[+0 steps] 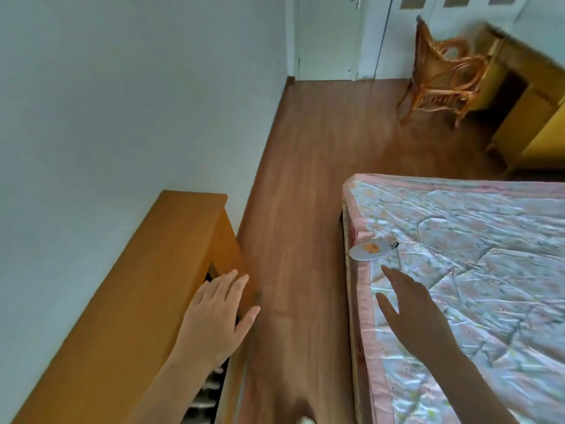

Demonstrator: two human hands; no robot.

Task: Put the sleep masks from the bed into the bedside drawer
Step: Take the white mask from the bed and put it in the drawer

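Right hand [419,313], fingers spread and empty, reaches along the bed's [489,270] left edge toward the sleep mask [370,251] just ahead, lying crosswise, the left hand [217,313] farther off.

Sleep mask [371,251] on bed [489,255] edge, beyond open right hand [412,316]

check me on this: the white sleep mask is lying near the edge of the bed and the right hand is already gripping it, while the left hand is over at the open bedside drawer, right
Not quite. In the head view the right hand is open, short of the sleep mask, not gripping it. The rest holds: the mask lies near the edge of the bed, and the left hand is at the open bedside drawer.
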